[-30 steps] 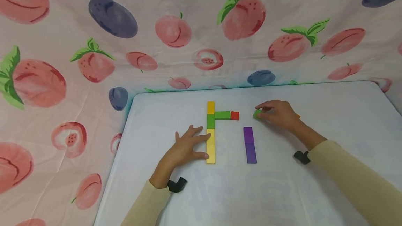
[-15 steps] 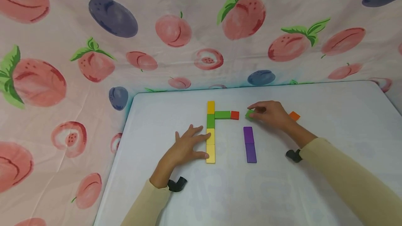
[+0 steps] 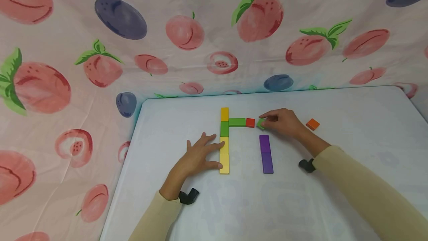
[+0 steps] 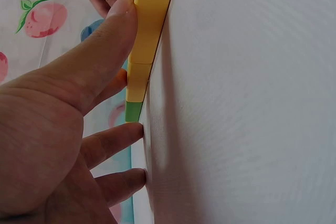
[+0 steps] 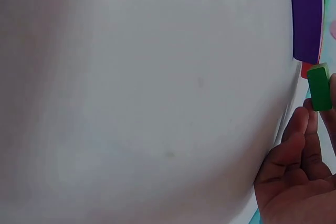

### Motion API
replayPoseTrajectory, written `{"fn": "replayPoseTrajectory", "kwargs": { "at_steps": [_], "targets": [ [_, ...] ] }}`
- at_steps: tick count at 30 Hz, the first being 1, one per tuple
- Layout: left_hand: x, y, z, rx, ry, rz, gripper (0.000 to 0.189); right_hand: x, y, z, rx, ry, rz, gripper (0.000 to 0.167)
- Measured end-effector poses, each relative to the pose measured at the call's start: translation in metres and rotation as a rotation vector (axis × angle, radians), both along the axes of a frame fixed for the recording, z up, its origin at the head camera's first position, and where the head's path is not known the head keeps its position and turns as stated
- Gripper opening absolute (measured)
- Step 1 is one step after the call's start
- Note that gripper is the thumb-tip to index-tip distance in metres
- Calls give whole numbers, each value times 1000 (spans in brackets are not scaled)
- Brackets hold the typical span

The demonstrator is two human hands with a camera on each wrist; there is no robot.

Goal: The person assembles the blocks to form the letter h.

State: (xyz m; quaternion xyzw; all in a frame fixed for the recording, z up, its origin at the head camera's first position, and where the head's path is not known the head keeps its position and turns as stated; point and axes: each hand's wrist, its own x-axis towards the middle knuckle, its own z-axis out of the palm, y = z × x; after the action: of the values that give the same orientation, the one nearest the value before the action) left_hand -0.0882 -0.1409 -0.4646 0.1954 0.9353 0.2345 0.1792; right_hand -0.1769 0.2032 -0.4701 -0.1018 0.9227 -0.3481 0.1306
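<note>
My right hand [image 3: 281, 122] pinches a small green block [image 3: 260, 123] between thumb and fingers, close to the right end of the red block [image 3: 250, 122]. In the right wrist view the green block [image 5: 319, 87] shows tilted at the fingertips. My left hand [image 3: 197, 157] is spread with fingers fairly straight, its thumb and a fingertip resting on the two light yellow blocks [image 3: 224, 163]. Above these in a column come a green block [image 3: 224, 129] and a darker yellow block [image 3: 224, 114]. A long green block [image 3: 237, 122] juts right from the column to the red one.
Two purple blocks [image 3: 266, 154] stand end to end below the right hand. An orange block [image 3: 312, 124] lies alone beyond the right wrist. The white tabletop [image 3: 234, 207] ends at a fruit-print cloth [image 3: 200, 6] behind and at the left.
My right hand has moved left with the small green block, bringing it close to the red block. The orange block has come out from behind the right wrist. My left hand stays in place.
</note>
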Motion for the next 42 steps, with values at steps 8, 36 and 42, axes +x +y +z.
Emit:
{"fn": "replayPoseTrajectory", "kwargs": {
  "at_steps": [8,36,42],
  "targets": [
    [0,1,1,-3,-3,0,75,0,-3,0,4,-19,-17,33],
    [1,0,2,4,5,-8,75,-1,-7,-1,58,1,-2,31],
    [1,0,3,2,5,-7,75,-1,-4,2,62,-55,16,34]
  ]
}}
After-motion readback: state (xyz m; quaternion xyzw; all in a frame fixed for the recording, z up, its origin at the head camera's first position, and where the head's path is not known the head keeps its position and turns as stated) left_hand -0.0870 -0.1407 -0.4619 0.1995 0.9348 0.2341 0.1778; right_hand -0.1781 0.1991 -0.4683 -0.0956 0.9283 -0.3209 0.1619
